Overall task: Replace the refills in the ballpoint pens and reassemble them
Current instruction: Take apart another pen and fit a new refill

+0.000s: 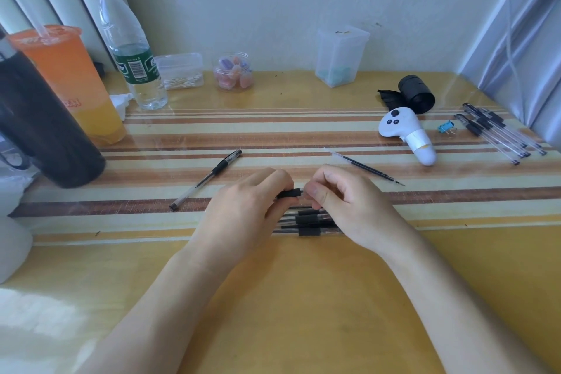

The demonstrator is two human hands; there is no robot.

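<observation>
Both hands meet at the middle of the table over one ballpoint pen (290, 193). My left hand (247, 212) grips its black rubber section, and my right hand (346, 200) pinches the tip end; the rest of the pen is hidden by fingers. Under the hands lie several clear pens with black grips (309, 222), side by side. A capped clear pen (206, 180) lies diagonally to the left. A loose black refill (365, 167) lies to the right. Several more pens (498, 132) are bunched at the far right.
A white controller (406, 133), a blue binder clip (446, 126) and a black bag roll (416, 94) lie at right. An orange drink cup (69, 82), dark tumbler (39, 130), water bottle (130, 48) and small plastic containers (233, 71) line the left and back.
</observation>
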